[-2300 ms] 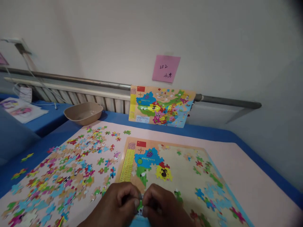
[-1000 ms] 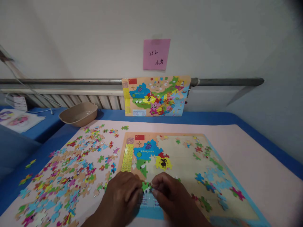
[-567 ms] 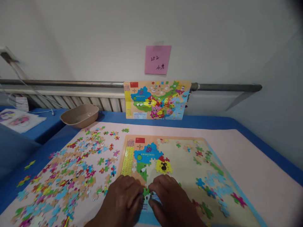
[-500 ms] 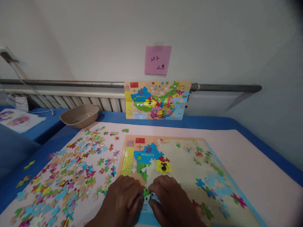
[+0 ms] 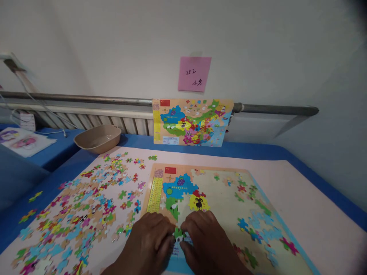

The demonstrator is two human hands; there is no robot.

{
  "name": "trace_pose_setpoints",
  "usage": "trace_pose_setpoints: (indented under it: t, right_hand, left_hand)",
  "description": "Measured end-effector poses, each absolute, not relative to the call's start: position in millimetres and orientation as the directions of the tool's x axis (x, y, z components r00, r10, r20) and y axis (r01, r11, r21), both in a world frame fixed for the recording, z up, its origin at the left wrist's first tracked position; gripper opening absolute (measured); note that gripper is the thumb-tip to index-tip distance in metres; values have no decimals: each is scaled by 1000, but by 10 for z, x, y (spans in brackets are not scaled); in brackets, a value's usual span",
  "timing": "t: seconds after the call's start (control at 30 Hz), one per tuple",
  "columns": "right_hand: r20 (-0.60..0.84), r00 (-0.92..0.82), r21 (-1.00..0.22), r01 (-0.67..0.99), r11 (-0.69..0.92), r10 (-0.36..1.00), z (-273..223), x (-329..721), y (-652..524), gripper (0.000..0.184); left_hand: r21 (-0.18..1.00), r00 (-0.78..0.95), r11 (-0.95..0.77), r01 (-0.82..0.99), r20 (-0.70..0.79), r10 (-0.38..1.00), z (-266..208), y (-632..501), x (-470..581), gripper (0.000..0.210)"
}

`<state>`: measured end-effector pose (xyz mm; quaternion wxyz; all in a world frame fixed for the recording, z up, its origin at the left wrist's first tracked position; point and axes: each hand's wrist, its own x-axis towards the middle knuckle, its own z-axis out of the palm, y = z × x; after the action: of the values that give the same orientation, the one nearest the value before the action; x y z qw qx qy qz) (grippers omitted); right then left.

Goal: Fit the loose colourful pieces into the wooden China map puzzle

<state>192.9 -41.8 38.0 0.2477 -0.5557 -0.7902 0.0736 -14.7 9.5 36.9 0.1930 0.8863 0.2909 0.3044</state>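
A green puzzle piece (image 5: 179,232) shows between my two hands, low over the near left part of the puzzle board (image 5: 220,217). My left hand (image 5: 150,238) is closed, its thumb and fingertips at the piece's left edge. From the other side, my right hand (image 5: 205,240) has its curled fingers and thumb at the right edge. Both hands hide part of the board. Beyond them lie a joined blue section with grapes (image 5: 179,186) and a yellow section with a black ram (image 5: 198,203).
Many loose puzzle pieces (image 5: 83,219) spread over the pink sheet at left. Sky-blue pieces (image 5: 265,225) lie on the board's right side. A beige basin (image 5: 98,139) stands at the back left. The reference map (image 5: 192,123) hangs from a pipe (image 5: 275,110) on the wall.
The view has shifted slightly. My hands stay at the same place on the board, and a little more of the green puzzle piece shows between them.
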Motion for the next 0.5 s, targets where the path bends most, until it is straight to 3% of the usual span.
trace_pose_setpoints:
  t: [0.17, 0.5]
  right_hand:
    - [371, -254, -292, 881, 372, 893, 425, 2098, -123, 17]
    - [92, -243, -223, 940, 258, 966, 512, 2112, 196, 11]
  left_hand:
    - [513, 593, -743, 431, 459, 661, 390, 85, -178, 10]
    - [369, 668, -810, 455, 460, 585, 237, 61, -270, 13]
